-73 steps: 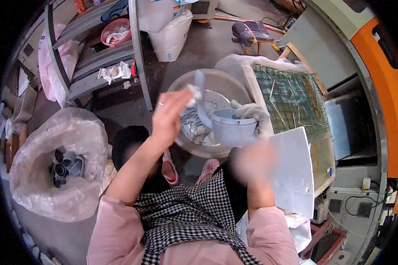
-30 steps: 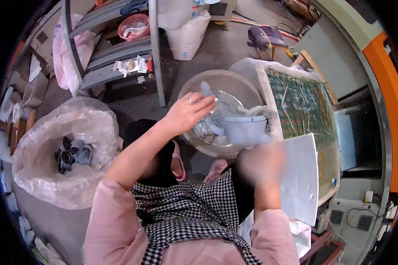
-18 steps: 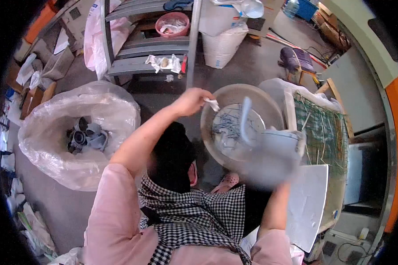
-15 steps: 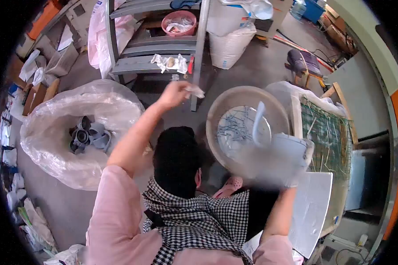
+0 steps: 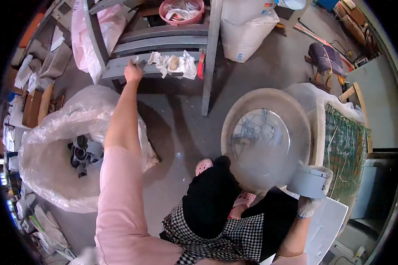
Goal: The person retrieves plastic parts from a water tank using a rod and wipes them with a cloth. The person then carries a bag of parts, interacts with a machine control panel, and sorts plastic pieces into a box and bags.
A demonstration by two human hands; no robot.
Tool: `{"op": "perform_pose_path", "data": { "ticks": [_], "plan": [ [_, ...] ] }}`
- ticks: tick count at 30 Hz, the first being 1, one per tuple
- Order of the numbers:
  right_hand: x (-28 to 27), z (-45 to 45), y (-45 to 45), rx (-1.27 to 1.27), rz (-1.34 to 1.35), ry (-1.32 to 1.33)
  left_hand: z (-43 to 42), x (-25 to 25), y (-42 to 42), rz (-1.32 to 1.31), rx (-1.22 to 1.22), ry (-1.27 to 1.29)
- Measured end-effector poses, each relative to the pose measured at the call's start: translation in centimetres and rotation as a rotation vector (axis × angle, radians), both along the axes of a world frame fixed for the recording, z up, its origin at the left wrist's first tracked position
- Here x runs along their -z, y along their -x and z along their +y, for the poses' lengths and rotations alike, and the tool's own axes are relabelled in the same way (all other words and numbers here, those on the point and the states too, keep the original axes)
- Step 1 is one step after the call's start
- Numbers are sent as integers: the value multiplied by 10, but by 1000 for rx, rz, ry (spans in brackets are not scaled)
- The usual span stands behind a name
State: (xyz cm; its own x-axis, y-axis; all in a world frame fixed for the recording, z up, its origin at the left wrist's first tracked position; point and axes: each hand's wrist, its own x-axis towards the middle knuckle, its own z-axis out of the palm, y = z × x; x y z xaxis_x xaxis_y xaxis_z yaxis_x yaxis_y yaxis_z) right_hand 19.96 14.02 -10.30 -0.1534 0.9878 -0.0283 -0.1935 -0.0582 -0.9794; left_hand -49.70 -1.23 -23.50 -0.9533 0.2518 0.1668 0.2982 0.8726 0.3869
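Observation:
My left hand [image 5: 133, 72] is bare and reaches to the grey metal step [image 5: 115, 68], its fingers pressed together around something small and pale that I cannot make out. Just right of it, crumpled white cloths [image 5: 174, 65] lie on the same step. My right hand [image 5: 308, 206], in a whitish glove, grips a grey plastic part [image 5: 308, 182] with a rounded, cup-like body, low over the right edge of the round basin [image 5: 230, 128]. Thin grey pieces [image 5: 256, 126] lie inside the basin. A blur covers the space left of the part.
A clear-plastic-lined container [image 5: 44, 176] with dark grey parts [image 5: 84, 154] stands at left. Green netting [image 5: 345, 150] covers a crate at right, beside a white board [image 5: 331, 225]. A pink basket [image 5: 181, 15] and a white sack [image 5: 245, 35] are at the top.
My left hand has moved from the grey part up and left to the metal step. My right hand has moved away from the basin's middle with the part, and the view has shifted.

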Motion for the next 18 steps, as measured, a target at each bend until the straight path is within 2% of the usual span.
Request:
{"op": "perform_pose_path", "data": {
  "ticks": [2, 3, 7, 9, 10, 12, 13, 15, 16, 18],
  "plan": [
    [5, 2, 0, -12, 14, 77, 9, 22, 14, -80, 30, -118],
    [7, 4, 2, -15, 17, 103, 10, 23, 18, -137, 76, -39],
    [4, -3, 7, -74, -17, 49, 8, 33, 16, -147, 115, -29],
    [3, -5, 11, -108, -32, 11, -1, 44, 14, 125, 286, -8],
    [3, -5, 14, -124, -36, -2, 0, 33, 1, 125, 281, -10],
    [3, -5, 19, -150, -48, -22, 10, 12, -27, 215, 58, -33],
    [2, -5, 20, -162, -52, -27, 12, 12, -30, 214, 56, -34],
    [2, -5, 23, -176, -61, -42, 15, 8, -39, 497, 162, -74],
    [3, -5, 25, -184, -61, -49, 19, 6, -46, 500, 160, -74],
    [3, -4, 27, -205, -73, -64, 34, -6, -76, 353, 518, -87]
  ]
}}
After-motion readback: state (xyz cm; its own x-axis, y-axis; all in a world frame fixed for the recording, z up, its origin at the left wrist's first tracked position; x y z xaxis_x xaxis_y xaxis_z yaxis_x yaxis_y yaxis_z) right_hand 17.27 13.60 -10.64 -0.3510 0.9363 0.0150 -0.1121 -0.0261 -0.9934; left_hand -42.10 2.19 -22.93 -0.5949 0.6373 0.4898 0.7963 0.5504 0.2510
